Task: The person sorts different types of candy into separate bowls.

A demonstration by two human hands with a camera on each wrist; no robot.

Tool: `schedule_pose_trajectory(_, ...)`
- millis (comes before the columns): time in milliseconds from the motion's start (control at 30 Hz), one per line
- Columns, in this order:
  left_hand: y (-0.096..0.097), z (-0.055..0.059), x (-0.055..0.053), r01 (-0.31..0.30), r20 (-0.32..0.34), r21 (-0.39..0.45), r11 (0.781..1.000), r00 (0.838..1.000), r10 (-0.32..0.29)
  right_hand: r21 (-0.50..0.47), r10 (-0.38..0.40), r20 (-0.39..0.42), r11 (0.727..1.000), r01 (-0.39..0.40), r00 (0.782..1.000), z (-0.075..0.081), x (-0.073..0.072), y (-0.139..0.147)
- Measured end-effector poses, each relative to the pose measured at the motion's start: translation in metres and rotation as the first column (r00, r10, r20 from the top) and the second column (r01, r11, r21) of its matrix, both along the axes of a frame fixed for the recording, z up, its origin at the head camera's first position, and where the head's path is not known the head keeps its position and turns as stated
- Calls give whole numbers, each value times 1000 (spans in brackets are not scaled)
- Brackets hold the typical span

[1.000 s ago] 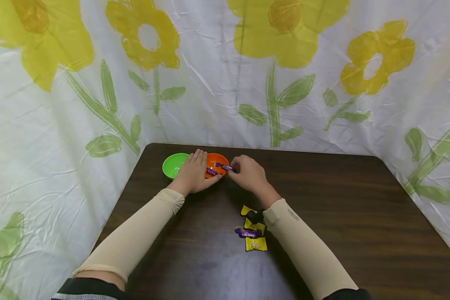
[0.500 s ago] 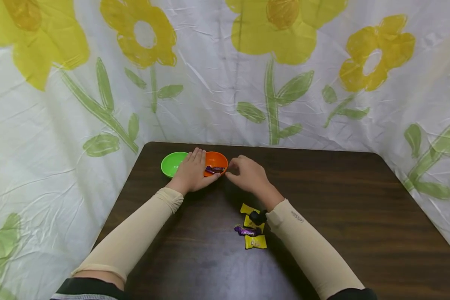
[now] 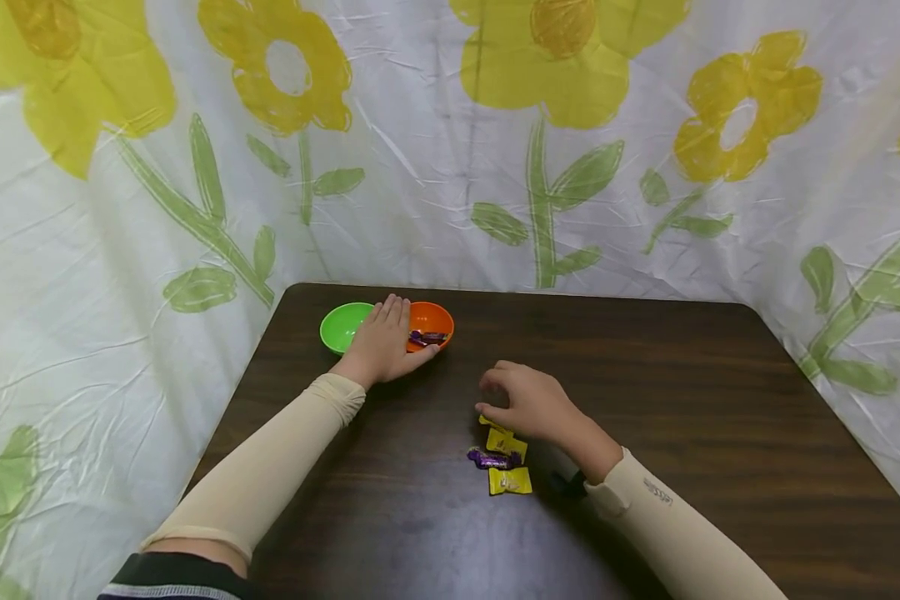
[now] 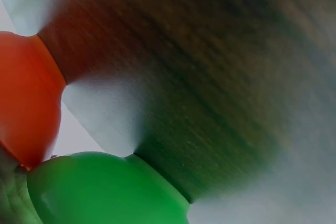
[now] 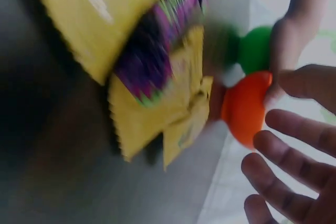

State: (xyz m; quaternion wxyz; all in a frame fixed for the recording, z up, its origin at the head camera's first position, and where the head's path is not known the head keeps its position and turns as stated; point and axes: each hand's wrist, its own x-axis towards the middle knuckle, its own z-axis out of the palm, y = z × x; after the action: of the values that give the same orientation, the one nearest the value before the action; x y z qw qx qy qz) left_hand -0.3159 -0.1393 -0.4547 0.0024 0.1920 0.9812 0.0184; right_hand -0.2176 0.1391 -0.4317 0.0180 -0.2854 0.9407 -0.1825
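The left hand (image 3: pixel 381 343) is laid flat over the place where two bowls meet, its fingers straight and close together, its thumb spread out by the near rim of the orange bowl (image 3: pixel 441 315); nothing is gripped. The right hand (image 3: pixel 532 400) is held out over the counter (image 3: pixel 645 358), fingers loosely bent, a wide gap left below the thumb side, and nothing is carried there either. And just off its seven o'clock, a short row of sweets is strung out toward six: the farthest yellow packet (image 3: pixel 489 422) is partly covered by the hand, and whether it is touched cannot be told; then comes the middle yellow packet (image 3: pixel 507 445), then a purple sweet (image 3: pixel 493 459), and the row is ended by the nearest yellow packet (image 3: pixel 510 481).

Up at the left hand's two o'clock, purple sweets (image 3: pixel 429 337) are cradled in the near side of the orange bowl, their count hidden. At its nine to ten, the green bowl (image 3: pixel 339 330) is partly covered by the fingers. Both forearms are wrapped in beige sleeves (image 3: pixel 270 471), reached in from seven and five. Beyond the far edge, at twelve, a white cloth (image 3: pixel 420 208) is hung, printed with yellow flowers (image 3: pixel 543 58).
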Motion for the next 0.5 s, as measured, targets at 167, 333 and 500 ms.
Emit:
schedule_pose_trajectory(167,0,-1,2,7,-8,-2,1000,1000,-7,17,59,1,998,-59,998,-6,25,8)
schedule_pose_trajectory(333,-1,-2,0,3,-11,8,1000,1000,-3,48,76,26,996,-77,997,-7,40,12)
schedule_pose_trajectory(500,-2,-2,-3,5,-11,4,1000,1000,-5,50,105,36,993,-107,994,-11,48,15)
